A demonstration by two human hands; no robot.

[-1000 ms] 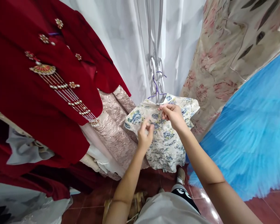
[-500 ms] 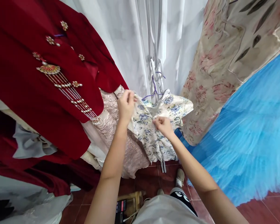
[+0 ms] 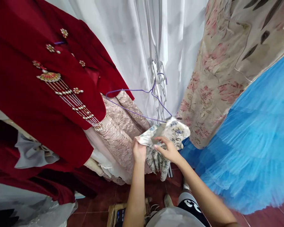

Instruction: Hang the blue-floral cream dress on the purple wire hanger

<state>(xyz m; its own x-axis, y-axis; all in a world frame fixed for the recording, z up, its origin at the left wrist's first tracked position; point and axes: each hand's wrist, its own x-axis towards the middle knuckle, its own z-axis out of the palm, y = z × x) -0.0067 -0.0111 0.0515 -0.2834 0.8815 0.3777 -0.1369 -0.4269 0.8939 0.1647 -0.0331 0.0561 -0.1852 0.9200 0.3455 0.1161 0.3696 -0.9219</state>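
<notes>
A white garment with a blue floral print (image 3: 177, 130) hangs in the middle by one shoulder, from the right end of a purple wire hanger (image 3: 142, 90). The hanger's left arm is bare and tips up over a pink brocade dress. My left hand (image 3: 139, 152) is closed on the garment's left shoulder, below the hanger. At the garment's front, my right hand (image 3: 168, 150) has its thumb and fingers apart, close to the neckline. Whether its fingertips touch the cloth, I cannot tell.
White hooks and straps (image 3: 159, 71) hold the hanger before a white curtain (image 3: 118, 41). To the left hangs a red velvet garment (image 3: 61, 126) beside the pink brocade dress (image 3: 118, 135). On the right are a beige floral dress (image 3: 205, 94) and a blue tulle skirt (image 3: 246, 151). A wooden box (image 3: 112, 214) stands below.
The garment's left shoulder has come off the hanger, whose left arm now shows bare. Both hands have moved down, my left also to the right. My right hand's fingers have parted.
</notes>
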